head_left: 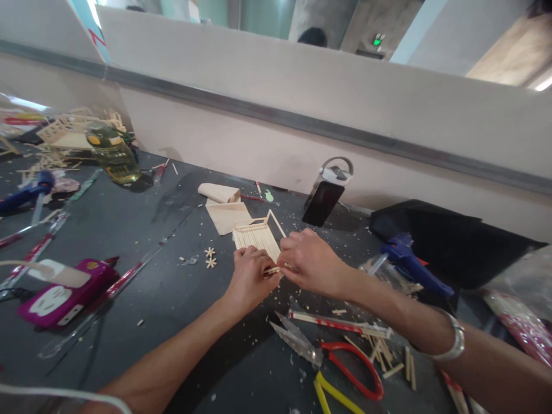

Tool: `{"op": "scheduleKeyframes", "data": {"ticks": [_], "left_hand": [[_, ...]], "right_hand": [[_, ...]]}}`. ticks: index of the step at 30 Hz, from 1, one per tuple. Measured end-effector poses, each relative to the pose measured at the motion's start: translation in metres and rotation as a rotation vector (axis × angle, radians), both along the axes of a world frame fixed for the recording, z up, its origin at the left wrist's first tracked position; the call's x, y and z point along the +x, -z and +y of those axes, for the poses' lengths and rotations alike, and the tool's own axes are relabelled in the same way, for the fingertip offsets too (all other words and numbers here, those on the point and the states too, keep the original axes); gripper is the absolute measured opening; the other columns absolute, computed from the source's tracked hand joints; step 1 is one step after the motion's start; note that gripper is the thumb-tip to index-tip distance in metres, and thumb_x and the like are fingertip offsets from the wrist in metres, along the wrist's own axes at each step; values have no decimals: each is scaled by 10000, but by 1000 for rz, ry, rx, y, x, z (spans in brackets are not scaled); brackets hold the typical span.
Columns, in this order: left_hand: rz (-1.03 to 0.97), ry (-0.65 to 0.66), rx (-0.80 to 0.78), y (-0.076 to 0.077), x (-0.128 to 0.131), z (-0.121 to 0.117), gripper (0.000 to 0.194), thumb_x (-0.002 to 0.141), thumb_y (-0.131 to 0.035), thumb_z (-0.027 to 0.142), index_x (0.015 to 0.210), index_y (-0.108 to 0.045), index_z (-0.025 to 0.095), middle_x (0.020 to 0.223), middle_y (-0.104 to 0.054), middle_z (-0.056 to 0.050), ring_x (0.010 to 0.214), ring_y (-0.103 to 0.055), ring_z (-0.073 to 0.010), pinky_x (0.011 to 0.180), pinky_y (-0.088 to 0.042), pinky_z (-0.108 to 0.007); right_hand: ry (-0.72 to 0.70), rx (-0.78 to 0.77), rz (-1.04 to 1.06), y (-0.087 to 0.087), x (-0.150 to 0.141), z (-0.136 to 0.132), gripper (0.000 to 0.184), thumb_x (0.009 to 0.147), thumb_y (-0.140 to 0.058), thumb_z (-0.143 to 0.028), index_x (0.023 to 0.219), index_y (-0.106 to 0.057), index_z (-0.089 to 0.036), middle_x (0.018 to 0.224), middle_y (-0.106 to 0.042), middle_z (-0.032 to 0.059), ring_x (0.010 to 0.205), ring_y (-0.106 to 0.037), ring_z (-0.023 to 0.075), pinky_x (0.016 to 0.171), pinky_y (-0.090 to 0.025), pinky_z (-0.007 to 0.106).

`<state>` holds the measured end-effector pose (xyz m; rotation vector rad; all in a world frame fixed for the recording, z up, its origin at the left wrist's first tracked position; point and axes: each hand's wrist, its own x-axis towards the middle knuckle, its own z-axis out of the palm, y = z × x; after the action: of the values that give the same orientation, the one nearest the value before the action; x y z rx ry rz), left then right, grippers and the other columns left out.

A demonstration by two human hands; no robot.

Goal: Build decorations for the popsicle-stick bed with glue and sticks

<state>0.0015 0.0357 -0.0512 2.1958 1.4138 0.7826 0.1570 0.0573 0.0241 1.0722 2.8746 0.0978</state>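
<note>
Head: stick model (257, 238), blk tbl (172, 296), wall (215, 135)

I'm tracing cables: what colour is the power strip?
The power strip is magenta with white sockets; see the head view.

Pale partition (215, 132) — dark tabletop (172, 299) — glowing green sign (378, 40).

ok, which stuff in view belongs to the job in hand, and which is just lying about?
Belongs, I'd judge: slatted stick piece, loose sticks, red-handled scissors, blue glue gun at right.

Just lying about, apparently: white-lidded bottle, dark phone-like slab, yellow-tinted bottle, black sheet.
</note>
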Motion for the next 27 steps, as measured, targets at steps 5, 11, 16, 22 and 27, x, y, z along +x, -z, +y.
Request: {"op": "scheduleKeyframes", "data": {"ticks": [5,11,16,22,27], "left_hand": [[-6,4,8,1,0,0,153,773,-604,189,623,-632,191,693,-657,8,780,-539,-185,790,-285,-367],[-13,8,23,3,-1,0,161,773,-609,185,612,-619,185,686,-651,12,773,-534,-178,777,-279,-360],[-12,5,31,4,0,0,165,765,-620,176,601,-608,181,672,-639,16,764,-528,-174,768,-278,-359],[-2,13,37,5,-1,1,179,777,-617,187,599,-599,183,674,-640,11,765,-530,-179,772,-283,-362],[10,22,49,5,-2,1,179,780,-617,183,602,-603,180,681,-641,5,766,-533,-180,781,-282,-367]], "right_hand": [[-19,20,-6,2,0,1,191,855,-594,-238,710,-707,-183,755,-645,52,738,-507,191,622,-209,331],[-41,48,-17,1,0,1,197,852,-591,-252,703,-696,-177,756,-647,50,740,-518,194,617,-206,338],[-62,77,-26,3,1,1,207,851,-587,-259,685,-676,-173,758,-645,52,748,-524,202,612,-201,347],[-84,112,-28,6,3,1,186,849,-582,-260,702,-664,-179,770,-639,51,759,-524,209,626,-206,352],[-96,132,-35,9,3,0,175,859,-576,-254,726,-662,-180,787,-633,58,778,-524,220,643,-215,359]]}}
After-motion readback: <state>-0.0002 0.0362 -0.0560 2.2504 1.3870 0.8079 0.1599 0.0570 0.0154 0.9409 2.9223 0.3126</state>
